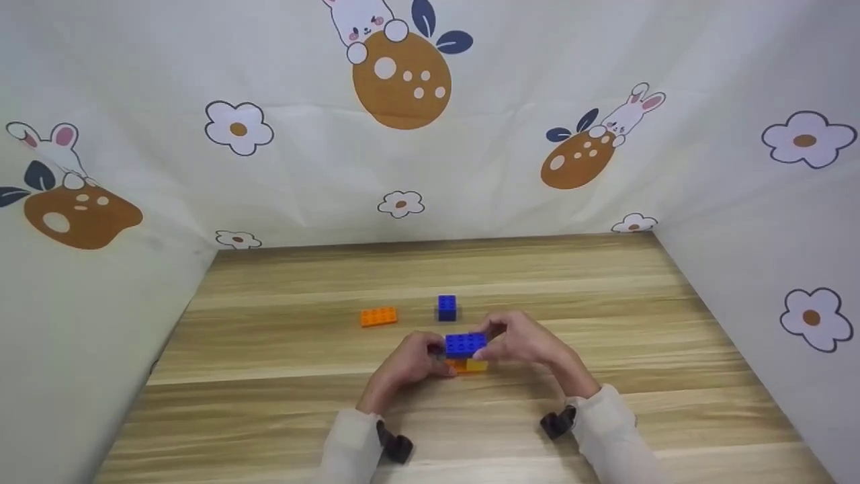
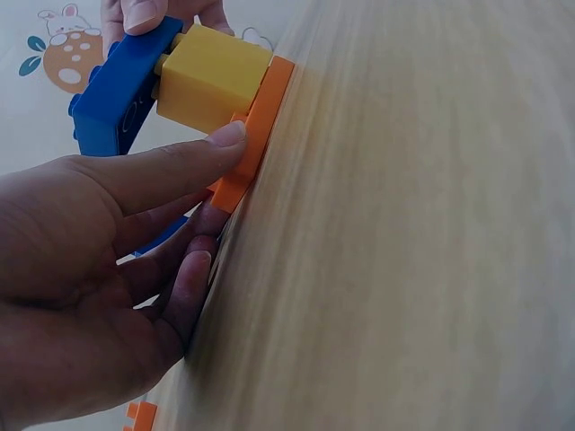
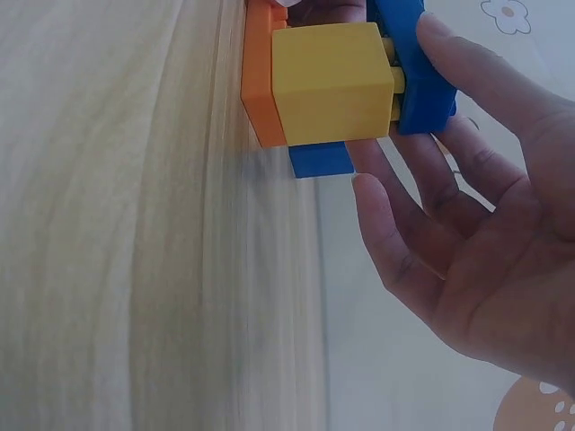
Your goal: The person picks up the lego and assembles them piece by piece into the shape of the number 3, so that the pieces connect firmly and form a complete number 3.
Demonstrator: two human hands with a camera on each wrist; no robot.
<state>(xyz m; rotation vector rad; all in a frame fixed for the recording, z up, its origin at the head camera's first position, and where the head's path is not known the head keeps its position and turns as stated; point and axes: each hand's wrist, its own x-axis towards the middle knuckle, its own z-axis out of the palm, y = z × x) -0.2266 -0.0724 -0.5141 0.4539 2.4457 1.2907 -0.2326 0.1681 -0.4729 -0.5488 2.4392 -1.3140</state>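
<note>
An orange flat brick (image 2: 260,126) lies on the wooden table, and a yellow brick (image 2: 214,79) stands on one end of it. Over the yellow brick is a long blue brick (image 1: 465,344), slightly tilted, with yellow studs showing in the gap below. My left hand (image 1: 418,357) pinches the orange brick's near end between thumb and fingers. From the other side, my right hand (image 1: 521,339) grips the long blue brick, its thumb on the studded face and fingers beneath in the right wrist view (image 3: 476,197).
Behind the hands stands a smaller blue brick (image 1: 447,308). A second orange flat brick (image 1: 379,316) lies to its left on the wooden table (image 1: 282,417). Patterned cloth (image 1: 302,168) encloses the table's back and sides.
</note>
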